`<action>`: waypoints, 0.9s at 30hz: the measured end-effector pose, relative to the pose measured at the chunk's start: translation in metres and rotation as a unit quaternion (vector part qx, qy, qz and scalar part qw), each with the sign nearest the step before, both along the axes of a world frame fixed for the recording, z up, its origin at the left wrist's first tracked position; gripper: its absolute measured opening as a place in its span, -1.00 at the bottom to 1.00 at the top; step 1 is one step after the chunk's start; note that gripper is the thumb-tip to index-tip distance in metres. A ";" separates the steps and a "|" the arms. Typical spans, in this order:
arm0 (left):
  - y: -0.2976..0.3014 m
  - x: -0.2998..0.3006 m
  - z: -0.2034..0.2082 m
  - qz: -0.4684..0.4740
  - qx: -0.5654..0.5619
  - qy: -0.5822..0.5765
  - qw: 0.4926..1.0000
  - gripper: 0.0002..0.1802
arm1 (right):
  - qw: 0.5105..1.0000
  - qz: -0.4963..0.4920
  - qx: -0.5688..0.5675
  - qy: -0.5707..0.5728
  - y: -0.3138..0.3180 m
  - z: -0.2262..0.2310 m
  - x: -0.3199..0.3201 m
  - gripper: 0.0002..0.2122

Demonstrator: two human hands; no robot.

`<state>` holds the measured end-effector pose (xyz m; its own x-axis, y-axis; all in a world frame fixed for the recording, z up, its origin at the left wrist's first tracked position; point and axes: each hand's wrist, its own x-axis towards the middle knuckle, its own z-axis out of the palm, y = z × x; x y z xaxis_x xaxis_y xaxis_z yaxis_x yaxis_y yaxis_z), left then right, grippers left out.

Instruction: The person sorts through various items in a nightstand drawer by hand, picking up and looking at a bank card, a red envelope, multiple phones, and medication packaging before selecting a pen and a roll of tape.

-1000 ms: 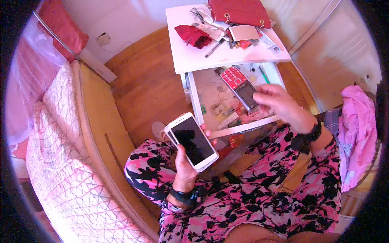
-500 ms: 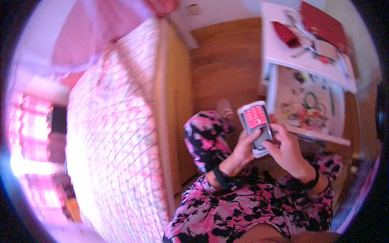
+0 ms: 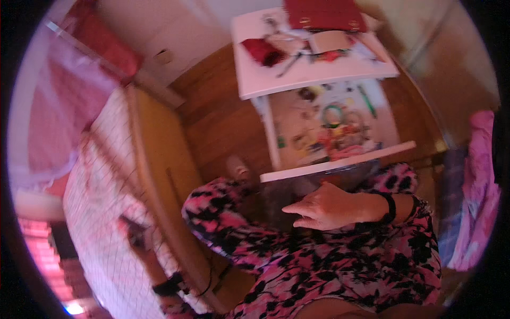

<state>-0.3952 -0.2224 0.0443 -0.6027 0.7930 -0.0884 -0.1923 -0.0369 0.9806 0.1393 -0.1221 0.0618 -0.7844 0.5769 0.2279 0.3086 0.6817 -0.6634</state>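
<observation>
My left hand (image 3: 144, 251) reaches out over the bed at the left and is blurred. A dark, flat, phone-like thing (image 3: 137, 232) shows at its fingers, too smeared to make out in detail. My right hand (image 3: 334, 207) hangs above my lap, just in front of the pulled-out drawer (image 3: 342, 164). Its thumb and forefinger point left, apart, with nothing seen between them. Inside the drawer lie a green ring (image 3: 333, 115), a green stick (image 3: 366, 101) and several small coloured bits.
The white cabinet top (image 3: 255, 80) bears a dark red box (image 3: 324, 15), a red pouch (image 3: 263, 52) and loose items. At left runs the bed's wooden side (image 3: 159, 143) beside a quilted cover (image 3: 87, 212). Pink cloth (image 3: 475, 196) hangs at the right.
The white-edged, phone-like slab with a red panel was in both hands. Now the hands are apart: the left has swung onto the bed, the right stays over my lap. The view has turned right.
</observation>
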 end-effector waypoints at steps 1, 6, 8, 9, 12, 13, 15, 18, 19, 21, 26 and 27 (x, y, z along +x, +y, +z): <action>-0.010 -0.040 -0.005 0.016 0.010 0.018 1.000 -0.53 | 1.000 0.000 -0.011 -0.017 0.000 -0.005 0.018 -0.68; -0.036 -0.153 -0.025 0.037 -0.065 0.177 0.981 -0.48 | 0.982 -0.164 0.005 -0.097 0.009 -0.010 0.116 -0.72; -0.045 -0.149 -0.026 0.112 -0.114 0.079 0.984 -0.48 | 0.940 -0.248 -0.134 -0.191 0.029 0.016 0.145 -0.74; -0.040 -0.144 -0.028 0.049 -0.176 0.062 0.981 -0.48 | 0.947 -0.294 -0.052 -0.117 0.033 0.009 0.166 -0.75; -0.055 -0.171 -0.049 0.135 -0.226 0.052 0.963 -0.52 | 0.917 -0.334 -0.123 -0.179 0.068 0.011 0.195 -0.77; -0.051 -0.189 -0.058 0.152 -0.253 0.109 0.949 -0.53 | 0.914 -0.339 -0.127 -0.184 0.074 0.012 0.200 -0.77; -0.057 -0.237 -0.056 0.220 -0.336 0.319 0.859 -0.54 | 0.925 -0.240 -0.014 -0.294 0.091 0.004 0.204 -0.77; -0.056 -0.294 -0.019 0.344 -0.399 0.633 0.567 -0.55 | 0.921 -0.158 -0.050 -0.353 0.117 -0.020 0.191 -0.77; -0.002 -0.232 -0.037 0.296 -0.322 0.680 0.588 -0.55 | 0.912 -0.166 -0.061 -0.371 0.119 -0.027 0.187 -0.77; 0.085 -0.070 -0.024 0.183 0.004 0.494 0.850 -0.54 | 0.925 -0.115 0.002 -0.361 0.128 -0.044 0.182 -0.83; 0.156 0.178 0.017 -0.182 -0.059 0.456 0.869 -0.65 | 0.905 -0.062 0.001 -0.420 0.138 -0.073 0.171 -0.86; 0.160 0.212 0.013 -0.275 -0.022 0.420 0.865 -0.69 | 0.895 -0.039 -0.005 -0.444 0.136 -0.076 0.173 -0.86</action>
<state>-0.1837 -0.0622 0.0570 -0.0029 0.9871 0.1599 0.6120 -0.1247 0.7810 0.3118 0.0137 -0.0143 -0.6108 0.6369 -0.4704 0.7640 0.6300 -0.1390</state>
